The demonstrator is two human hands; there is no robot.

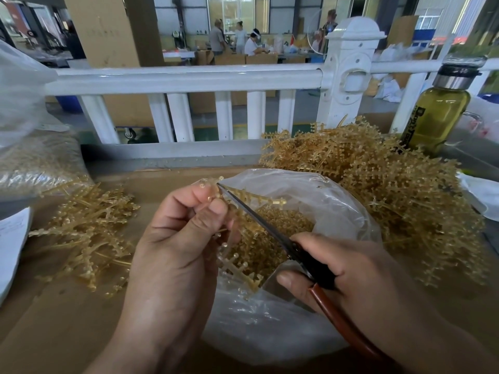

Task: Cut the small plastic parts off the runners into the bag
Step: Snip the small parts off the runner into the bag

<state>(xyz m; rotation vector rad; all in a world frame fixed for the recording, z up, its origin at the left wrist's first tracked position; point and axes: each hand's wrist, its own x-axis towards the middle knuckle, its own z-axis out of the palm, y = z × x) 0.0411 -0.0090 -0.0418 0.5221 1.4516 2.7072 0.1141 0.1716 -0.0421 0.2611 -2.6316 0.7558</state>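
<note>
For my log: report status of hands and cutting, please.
Left hand pinches runner over bag. Right hand grips scissors, tips at runner. Nothing obstructs.

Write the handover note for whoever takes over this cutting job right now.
Left hand pinches a runner over the open bag. Right hand grips the scissors, blade tip at that runner.
Done: cut parts lie in the bag.
Left: this runner, plus the big runner pile at right. A smaller pile lies at left; trimmed or not, cannot tell.
</note>
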